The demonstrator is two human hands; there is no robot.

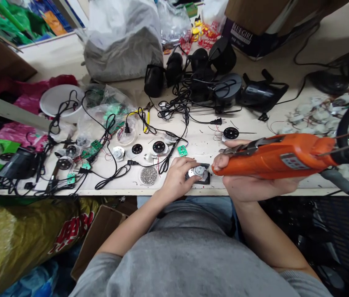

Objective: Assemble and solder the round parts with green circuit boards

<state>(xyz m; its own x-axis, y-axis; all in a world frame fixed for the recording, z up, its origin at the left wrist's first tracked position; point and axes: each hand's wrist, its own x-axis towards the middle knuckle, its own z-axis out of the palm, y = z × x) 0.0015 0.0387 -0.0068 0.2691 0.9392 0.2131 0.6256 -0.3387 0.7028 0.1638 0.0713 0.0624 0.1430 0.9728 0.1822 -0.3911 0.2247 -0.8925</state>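
Observation:
My right hand (254,187) is wrapped round an orange electric screwdriver (263,159), which lies level with its tip pointing left. That tip meets or nearly meets a small silver motor (199,170) at the bench's front edge; exact contact is hard to see. The motor sits on a dark block (205,178). My left hand (177,179) grips the motor from the left with bent fingers. Beside that hand stands a round dish of small screws (148,175). A green circuit board (182,151) lies just beyond the fingers.
Black perforated discs (158,147) and tangled black cords (115,165) lie to the left. Yellow-handled pliers (146,117) rest farther back. Black housings (199,62) stand at the rear near a cardboard box (254,24). White motors (313,115) are heaped at right.

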